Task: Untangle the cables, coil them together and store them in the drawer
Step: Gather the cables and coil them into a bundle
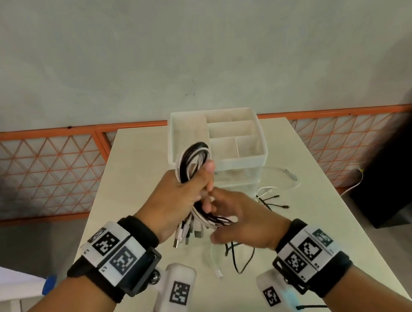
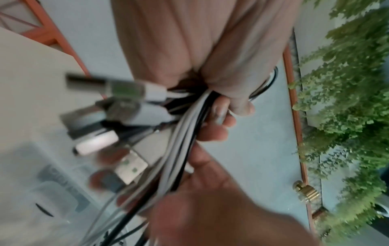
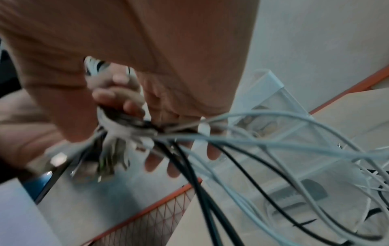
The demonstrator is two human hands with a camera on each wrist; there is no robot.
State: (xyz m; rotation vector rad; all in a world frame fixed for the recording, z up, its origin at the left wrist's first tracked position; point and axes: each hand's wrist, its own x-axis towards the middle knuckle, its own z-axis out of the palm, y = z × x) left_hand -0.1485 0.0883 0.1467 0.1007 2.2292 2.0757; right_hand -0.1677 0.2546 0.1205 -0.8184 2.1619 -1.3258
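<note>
Left hand (image 1: 179,196) clenched round a coil of black and white cables (image 1: 192,160), thumb across the loops, held above the table (image 1: 132,166) just near of the white drawer unit (image 1: 226,137). USB plugs (image 2: 109,114) fanning out below the fist. Right hand (image 1: 243,219) just beside, fingers (image 3: 153,164) loosely bent against loose strands (image 3: 263,143) trailing right onto the tabletop; grasp there cannot be told.
</note>
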